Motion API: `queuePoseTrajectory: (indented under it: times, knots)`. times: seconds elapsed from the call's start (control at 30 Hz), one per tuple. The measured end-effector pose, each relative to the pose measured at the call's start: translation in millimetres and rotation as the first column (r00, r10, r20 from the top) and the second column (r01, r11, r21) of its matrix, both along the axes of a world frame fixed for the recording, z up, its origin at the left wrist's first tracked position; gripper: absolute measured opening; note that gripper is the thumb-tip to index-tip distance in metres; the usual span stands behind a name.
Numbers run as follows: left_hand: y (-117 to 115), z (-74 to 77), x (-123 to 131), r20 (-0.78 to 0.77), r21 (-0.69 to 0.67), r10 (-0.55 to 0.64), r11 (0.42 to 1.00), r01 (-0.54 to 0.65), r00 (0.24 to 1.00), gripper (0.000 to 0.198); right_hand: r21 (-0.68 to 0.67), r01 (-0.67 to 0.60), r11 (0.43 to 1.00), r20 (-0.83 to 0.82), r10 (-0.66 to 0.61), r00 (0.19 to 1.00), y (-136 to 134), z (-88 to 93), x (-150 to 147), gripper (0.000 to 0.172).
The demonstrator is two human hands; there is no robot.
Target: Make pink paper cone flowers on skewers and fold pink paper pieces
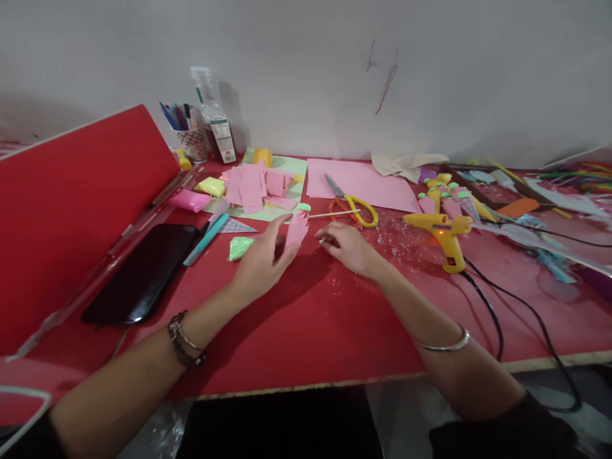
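Far left of the steel scissors with yellow and orange handles (pixel 338 189), a large red board (pixel 86 223) leans upright. A black, glossy phone (pixel 141 274) lies left of the scissors and nearer the person. Left of the scissors and farther back stands a patterned cup of pens (pixel 192 144); a shiny pink packet (pixel 190 200), a turquoise pen (pixel 206 240) and a yellow packet (pixel 211 186) lie left of them too. A clear glass bottle with dark contents (pixel 221 137) stands behind and left of the scissors. To their left, pink paper strips (pixel 252 185) cover part of a pale green sheet (pixel 297 166), and a bright green packet (pixel 239 248) lies nearer the person.

Just left of the scissors, the left hand (pixel 262 260) grasps a layered pink paper piece (pixel 297 228), a light green cap at its top. A thin pale stick (pixel 329 215) reaches across the scissors' handles. In front of the scissors hovers the right hand (pixel 349 247), fingers curled; whether it pinches anything I cannot tell.

A pink paper sheet (pixel 370 185) lies behind the scissors. Right of them is a yellow glue gun (pixel 442 226), its light glowing orange.
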State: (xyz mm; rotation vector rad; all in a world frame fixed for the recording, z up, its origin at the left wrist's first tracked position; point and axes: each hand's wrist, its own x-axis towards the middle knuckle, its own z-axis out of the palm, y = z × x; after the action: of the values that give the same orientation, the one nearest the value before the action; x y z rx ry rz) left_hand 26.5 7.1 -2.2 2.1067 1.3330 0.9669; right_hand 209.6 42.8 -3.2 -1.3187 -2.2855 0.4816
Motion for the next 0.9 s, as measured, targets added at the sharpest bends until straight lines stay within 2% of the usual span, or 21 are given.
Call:
queuePoseTrajectory:
  times: [0.13,0.2,0.33,0.43,0.5,0.6,0.7,0.8,0.9]
  knots:
    - [-1.0,3.0,0.2,-0.094,-0.032,0.037,0.999,-0.04,0.995,0.047,0.023,0.057,0.998,-0.091,-0.054,0.994,-3.4,4.4,-4.2,0.011]
    - [-1.3,4.1,0.7,-0.183,-0.04,0.057,0.997,-0.065,0.981,0.048,-0.002,0.075,0.997,-0.233,-0.073,0.97,-6.0,5.5,-7.2,0.008]
    - [-0.8,4.4,1.9,-0.362,-0.057,0.087,0.992,-0.115,0.928,0.05,-0.102,0.099,0.99,-0.571,-0.14,0.809,-9.0,4.9,-14.0,0.004]
    - [-0.9,4.9,2.3,-0.431,-0.082,0.104,0.985,-0.154,0.897,0.053,-0.108,0.139,0.984,-0.69,-0.174,0.702,-10.8,4.9,-18.7,0.008]
    - [-1.4,5.7,2.1,-0.428,-0.082,0.117,0.983,-0.167,0.896,0.054,-0.089,0.133,0.987,-0.722,-0.156,0.674,-13.0,5.2,-21.4,0.009]
    - [-1.3,6.4,1.0,-0.304,-0.064,0.108,0.989,-0.133,0.947,0.045,-0.031,0.075,0.997,-0.705,-0.076,0.705,-18.2,5.4,-25.5,0.008]
    - [0.5,4.9,-0.8,-0.073,-0.007,0.013,1.0,-0.013,0.997,0.032,0.012,0.005,1.0,-0.639,0.004,0.77,-24.4,6.2,-29.0,0.011]
    - [2.5,2.8,-1.8,0.112,-0.001,-0.055,0.998,0.055,0.992,0.026,0.066,-0.024,0.998,-0.554,0.057,0.831,-29.2,9.0,-31.1,0.011]
    - [3.2,2.3,-1.6,0.223,-0.065,-0.089,0.992,0.106,0.971,0.022,0.165,-0.013,0.986,-0.456,0.088,0.886,-31.9,12.1,-31.8,0.01]
